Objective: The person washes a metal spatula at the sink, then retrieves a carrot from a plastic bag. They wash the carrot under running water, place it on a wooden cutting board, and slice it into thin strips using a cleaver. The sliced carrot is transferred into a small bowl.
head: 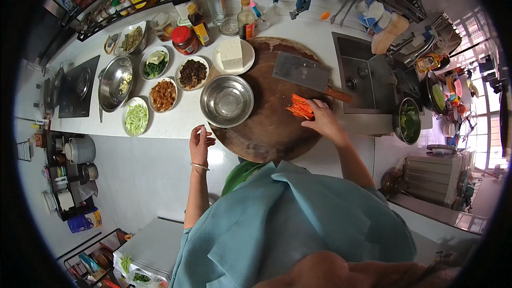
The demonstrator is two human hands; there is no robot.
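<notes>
My right hand [326, 122] is on the round wooden chopping board [264, 144], its thumb and fingers around the near end of a pile of red-orange vegetable strips [301, 107]. A cleaver [302, 72] with a wooden handle lies flat beyond the strips, handle towards the sink. My left hand [201, 142] hangs free by the counter's front edge, fingers loosely bent and holding nothing. Just beyond it, an empty stainless steel bowl [227, 102] rests partly over the board's left side. Behind the bowl, a white plate [249, 66] bears a block of tofu [231, 54].
Left of the board stand dishes of dark chopped food [193, 73], reddish-brown chopped food [163, 95] and pale green shreds [136, 117]. A steel basin [114, 98] holds chopped bits. Bottles [199, 26] and a red-lidded jar [184, 40] line the back. At right is a sink [360, 76].
</notes>
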